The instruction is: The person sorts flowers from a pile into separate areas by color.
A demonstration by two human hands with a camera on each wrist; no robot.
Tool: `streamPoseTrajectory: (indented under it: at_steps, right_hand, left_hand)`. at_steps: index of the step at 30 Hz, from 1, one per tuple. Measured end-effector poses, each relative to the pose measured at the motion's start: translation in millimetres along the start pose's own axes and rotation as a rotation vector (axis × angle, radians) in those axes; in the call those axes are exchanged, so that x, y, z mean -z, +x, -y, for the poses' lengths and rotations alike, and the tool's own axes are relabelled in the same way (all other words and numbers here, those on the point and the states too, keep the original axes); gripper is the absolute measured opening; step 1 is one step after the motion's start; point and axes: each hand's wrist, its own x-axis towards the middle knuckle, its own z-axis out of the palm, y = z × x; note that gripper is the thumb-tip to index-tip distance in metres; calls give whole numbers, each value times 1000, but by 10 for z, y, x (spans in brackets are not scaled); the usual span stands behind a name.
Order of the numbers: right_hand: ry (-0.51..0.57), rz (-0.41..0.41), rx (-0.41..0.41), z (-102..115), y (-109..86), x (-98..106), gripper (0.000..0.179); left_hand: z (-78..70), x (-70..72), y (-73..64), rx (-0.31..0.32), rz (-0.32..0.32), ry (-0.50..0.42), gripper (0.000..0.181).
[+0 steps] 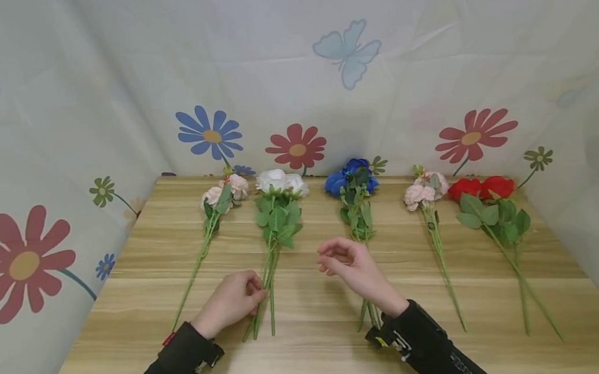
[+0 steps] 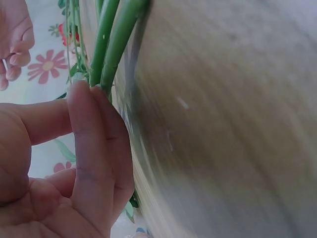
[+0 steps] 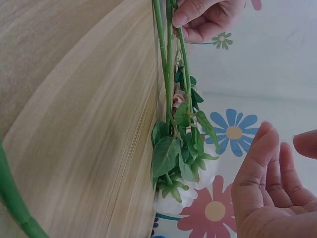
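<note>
My left hand [image 1: 231, 302] pinches a green stem of the white roses [image 1: 280, 182] between thumb and fingers, low down near the cut ends. Seen from the left wrist, the fingertips meet right at the thick stems [image 2: 116, 44], close over the wood. The roses lie with their heads toward the back and their leaves [image 3: 167, 152] bunched under the blooms. My right hand [image 1: 360, 272] hovers with loosely bent fingers and holds nothing. It overlaps the stems of the blue roses [image 1: 351, 180] in the head view, hiding their middle part.
Pale pink flowers [image 1: 224, 192] lie on the wooden table [image 1: 312, 363] at the left. More pink flowers [image 1: 425, 191] and red roses [image 1: 479, 188] lie to the right, stems toward me. A white cloth [image 1: 249, 57] printed with flowers and a butterfly hangs behind.
</note>
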Motion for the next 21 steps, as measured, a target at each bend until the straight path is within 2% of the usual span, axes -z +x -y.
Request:
streamPoseTrajectory:
  at_steps: [13, 21]
  right_hand:
    - [2, 4, 2, -10, 2, -5, 17]
    - [1, 7, 6, -20, -5, -14, 17]
  left_hand:
    - [-30, 35, 6, -2, -65, 74, 22]
    - [-40, 18, 38, -4, -68, 148, 25]
